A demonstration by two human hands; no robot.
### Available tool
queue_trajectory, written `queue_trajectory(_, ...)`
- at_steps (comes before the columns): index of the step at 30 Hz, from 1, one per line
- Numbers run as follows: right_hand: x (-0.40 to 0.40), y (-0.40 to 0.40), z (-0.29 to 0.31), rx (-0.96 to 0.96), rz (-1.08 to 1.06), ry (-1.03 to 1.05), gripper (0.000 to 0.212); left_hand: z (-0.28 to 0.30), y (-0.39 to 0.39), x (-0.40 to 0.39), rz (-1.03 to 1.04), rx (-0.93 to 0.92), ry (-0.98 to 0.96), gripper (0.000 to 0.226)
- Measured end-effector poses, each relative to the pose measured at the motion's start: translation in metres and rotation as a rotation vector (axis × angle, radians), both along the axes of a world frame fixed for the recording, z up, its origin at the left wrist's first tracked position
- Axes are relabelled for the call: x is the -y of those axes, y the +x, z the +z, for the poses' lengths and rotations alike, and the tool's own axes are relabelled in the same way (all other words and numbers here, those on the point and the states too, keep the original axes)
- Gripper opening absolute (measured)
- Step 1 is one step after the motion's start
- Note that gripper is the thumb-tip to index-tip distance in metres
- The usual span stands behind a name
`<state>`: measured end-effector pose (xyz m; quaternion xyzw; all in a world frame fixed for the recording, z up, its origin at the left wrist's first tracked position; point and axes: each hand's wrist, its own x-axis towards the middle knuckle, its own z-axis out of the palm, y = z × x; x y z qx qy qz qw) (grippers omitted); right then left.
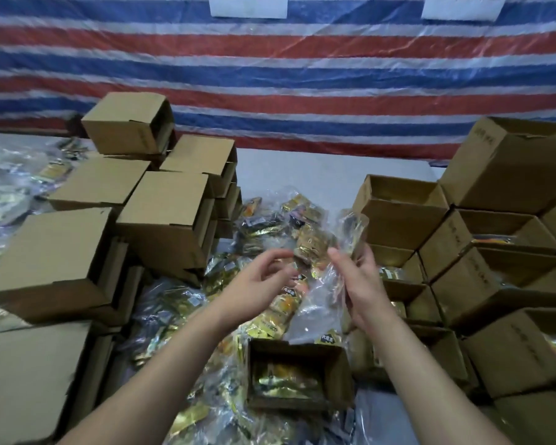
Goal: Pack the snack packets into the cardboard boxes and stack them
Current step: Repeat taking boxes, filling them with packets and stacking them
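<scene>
Mid-packing: right hand (355, 284) gripping a clear-wrapped snack bundle (350, 232) above the pile, left hand (257, 274) loosely curled, holding nothing. Next, likely lowering the bundle into the open box (297, 374) just below.

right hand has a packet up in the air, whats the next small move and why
Probably lower the right hand toward the open box just in front and drop its clear-wrapped packet in. That box sits directly below the hands, shows only a few gold packets at the bottom, and has room. The left hand is held open and holds nothing, so it could steady the box or reach for another packet.
</scene>
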<state>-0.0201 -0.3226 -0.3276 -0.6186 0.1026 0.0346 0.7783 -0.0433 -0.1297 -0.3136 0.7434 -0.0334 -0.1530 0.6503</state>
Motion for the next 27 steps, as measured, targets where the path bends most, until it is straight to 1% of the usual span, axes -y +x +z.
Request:
queue_trajectory(1, 0.004, -0.005, -0.003, 0.055, -0.046, -0.121, 0.057, -0.019, -0.007, -0.009, 0.054, 0.003, 0.130, 0.031)
queue_trajectory(2, 0.006, -0.011, -0.005, 0.116, -0.088, -0.234, 0.058, -0.039, -0.016, -0.018, 0.059, 0.003, 0.281, 0.034)
queue_trajectory(3, 0.008, -0.018, -0.009, 0.161, -0.114, -0.319, 0.063, -0.059, -0.026, -0.026, 0.021, -0.011, 0.409, 0.038)
queue_trajectory(4, 0.008, -0.026, -0.013, 0.185, -0.121, -0.377, 0.070, -0.078, -0.036, -0.031, -0.039, -0.037, 0.498, 0.043)
queue_trajectory(5, 0.007, -0.035, -0.017, 0.196, -0.110, -0.421, 0.077, -0.096, -0.045, -0.034, -0.097, -0.069, 0.548, 0.045)
queue_trajectory(6, 0.006, -0.044, -0.024, 0.205, -0.080, -0.460, 0.081, -0.112, -0.052, -0.035, -0.125, -0.098, 0.558, 0.042)
queue_trajectory(7, 0.004, -0.053, -0.032, 0.210, -0.025, -0.489, 0.084, -0.124, -0.057, -0.035, -0.120, -0.114, 0.544, 0.031)
queue_trajectory(8, 0.002, -0.062, -0.041, 0.214, 0.061, -0.516, 0.086, -0.132, -0.059, -0.035, -0.084, -0.124, 0.505, 0.018)
queue_trajectory(9, -0.001, -0.070, -0.049, 0.223, 0.180, -0.548, 0.089, -0.137, -0.060, -0.035, -0.034, -0.132, 0.459, 0.013)
queue_trajectory(11, -0.007, -0.079, -0.062, 0.238, 0.486, -0.714, 0.085, -0.143, -0.058, -0.036, 0.040, -0.128, 0.394, 0.017)
queue_trajectory(13, -0.013, -0.079, -0.073, 0.210, 0.763, -0.890, 0.076, -0.145, -0.058, -0.038, 0.041, -0.126, 0.359, 0.020)
queue_trajectory(15, -0.014, -0.072, -0.083, 0.045, 0.945, -0.849, 0.069, -0.148, -0.060, -0.038, 0.007, -0.108, 0.391, 0.026)
queue_trajectory(17, -0.017, -0.063, -0.090, -0.092, 1.039, -0.775, 0.062, -0.149, -0.062, -0.038, 0.022, -0.097, 0.409, 0.028)
queue_trajectory(19, -0.020, -0.054, -0.091, -0.161, 1.100, -0.754, 0.054, -0.148, -0.063, -0.038, 0.066, -0.123, 0.359, 0.028)
queue_trajectory(21, -0.022, -0.042, -0.093, -0.211, 1.167, -0.780, 0.038, -0.147, -0.062, -0.040, 0.074, -0.152, 0.338, 0.028)
queue_trajectory(23, -0.019, -0.032, -0.098, -0.289, 1.227, -0.811, 0.029, -0.148, -0.061, -0.042, 0.049, -0.140, 0.357, 0.028)
queue_trajectory(24, -0.017, -0.030, -0.102, -0.322, 1.257, -0.850, 0.032, -0.148, -0.061, -0.042, 0.038, -0.122, 0.378, 0.028)
queue_trajectory(27, -0.018, -0.035, -0.127, -0.354, 1.312, -1.097, 0.060, -0.151, -0.062, -0.037, 0.026, -0.082, 0.427, 0.030)
